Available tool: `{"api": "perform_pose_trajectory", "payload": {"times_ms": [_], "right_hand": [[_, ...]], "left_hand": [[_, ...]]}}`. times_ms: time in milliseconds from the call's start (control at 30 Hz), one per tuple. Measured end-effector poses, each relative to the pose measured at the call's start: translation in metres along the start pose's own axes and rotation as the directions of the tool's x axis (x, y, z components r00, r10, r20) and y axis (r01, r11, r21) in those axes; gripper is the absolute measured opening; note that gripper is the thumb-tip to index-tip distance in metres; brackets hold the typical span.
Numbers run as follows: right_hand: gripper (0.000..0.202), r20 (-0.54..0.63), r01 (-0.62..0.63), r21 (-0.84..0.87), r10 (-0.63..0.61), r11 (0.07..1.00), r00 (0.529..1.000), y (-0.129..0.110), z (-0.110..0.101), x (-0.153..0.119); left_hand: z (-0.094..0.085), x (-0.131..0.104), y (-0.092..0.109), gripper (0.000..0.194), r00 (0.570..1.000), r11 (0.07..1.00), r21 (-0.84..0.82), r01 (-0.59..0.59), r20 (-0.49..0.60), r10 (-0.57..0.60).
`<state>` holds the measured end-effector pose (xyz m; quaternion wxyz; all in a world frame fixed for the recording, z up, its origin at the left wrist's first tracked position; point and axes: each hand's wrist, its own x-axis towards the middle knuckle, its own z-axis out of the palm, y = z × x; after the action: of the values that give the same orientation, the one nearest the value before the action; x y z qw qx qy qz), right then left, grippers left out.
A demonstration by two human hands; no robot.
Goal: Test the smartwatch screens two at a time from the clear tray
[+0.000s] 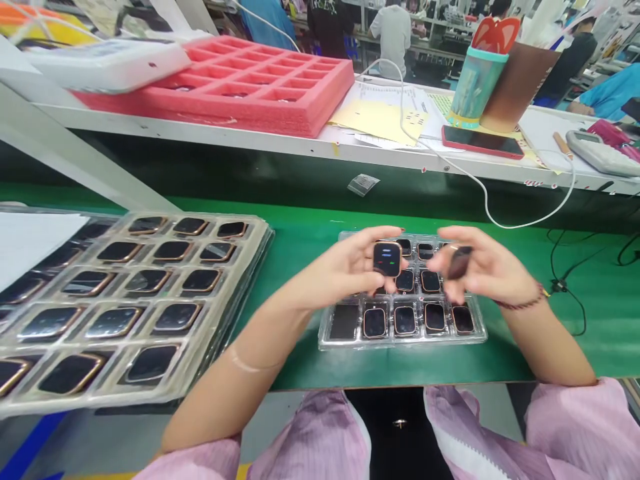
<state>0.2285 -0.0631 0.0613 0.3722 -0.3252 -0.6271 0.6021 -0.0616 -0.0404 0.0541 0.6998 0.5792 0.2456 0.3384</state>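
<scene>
Two hands meet above a small clear tray on the green belt. The left hand pinches a square watch body by its edges, its dark screen facing the camera and showing small coloured marks. The right hand, just beside it, closes its fingers on a dark piece that is too blurred to identify. Both held pieces hover over the tray's back rows, whose pockets hold more watch bodies with copper-coloured rims; the near-left pocket looks plain dark.

To the left, well apart from the hands, lies a stack of larger clear trays filled with similar watch bodies, with a white sheet over its far corner. Behind the belt, a raised white shelf carries a pink foam tray, yellow papers, a phone, a teal cup and a white cable that droops toward the belt. Nothing stands between the hands and the small tray.

Both forearms reach in from the lower corners, bare below pink sleeves, wrists bent inward; the right wrist wears a dark red bracelet.
</scene>
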Motion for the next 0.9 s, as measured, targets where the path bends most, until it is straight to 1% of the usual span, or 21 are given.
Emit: {"api": "perform_pose_trajectory", "payload": {"times_ms": [67, 133, 200, 267, 333, 467, 633, 800, 900], "right_hand": [[0.058, -0.005, -0.003, 0.057, 0.003, 0.998, 1.0, 0.022, -0.004, 0.025], [0.045, -0.068, -0.027, 0.078, 0.033, 0.997, 0.997, 0.043, -0.007, 0.043], [0.035, -0.132, -0.051, 0.036, 0.055, 0.998, 0.99, 0.058, -0.008, 0.051], [0.031, -0.145, -0.058, -0.009, 0.056, 0.998, 0.988, 0.068, -0.008, 0.052], [0.031, -0.126, -0.047, -0.036, 0.042, 0.998, 0.991, 0.073, -0.007, 0.05], [0.036, -0.096, -0.005, -0.064, -0.002, 0.998, 0.995, 0.078, -0.008, 0.047], [0.034, -0.071, -0.005, -0.099, -0.002, 0.995, 0.997, 0.084, -0.01, 0.045], [0.035, -0.052, 0.014, -0.129, -0.021, 0.992, 0.998, 0.084, -0.01, 0.044], [0.035, -0.044, 0.003, -0.146, -0.009, 0.989, 0.999, 0.084, -0.01, 0.044]], "left_hand": [[0.002, 0.024, -0.019, 0.067, 0.997, 0.997, 0.043, 0.069, -0.035, -0.068], [0.003, 0.045, -0.041, 0.051, 0.988, 0.991, 0.094, 0.099, -0.127, -0.086], [0.001, 0.055, -0.058, 0.037, 0.978, 0.989, 0.112, 0.096, -0.193, -0.073], [-0.002, 0.056, -0.067, 0.032, 0.974, 0.99, 0.116, 0.086, -0.22, -0.059], [-0.003, 0.053, -0.07, 0.034, 0.97, 0.989, 0.118, 0.083, -0.238, -0.053], [-0.003, 0.047, -0.07, 0.045, 0.964, 0.992, 0.097, 0.076, -0.262, -0.048], [-0.003, 0.045, -0.073, 0.036, 0.964, 0.996, 0.079, 0.035, -0.265, -0.013], [-0.004, 0.044, -0.074, 0.036, 0.966, 0.992, 0.117, 0.043, -0.257, -0.012], [-0.003, 0.043, -0.075, 0.043, 0.963, 0.991, 0.125, 0.053, -0.268, -0.018]]}}
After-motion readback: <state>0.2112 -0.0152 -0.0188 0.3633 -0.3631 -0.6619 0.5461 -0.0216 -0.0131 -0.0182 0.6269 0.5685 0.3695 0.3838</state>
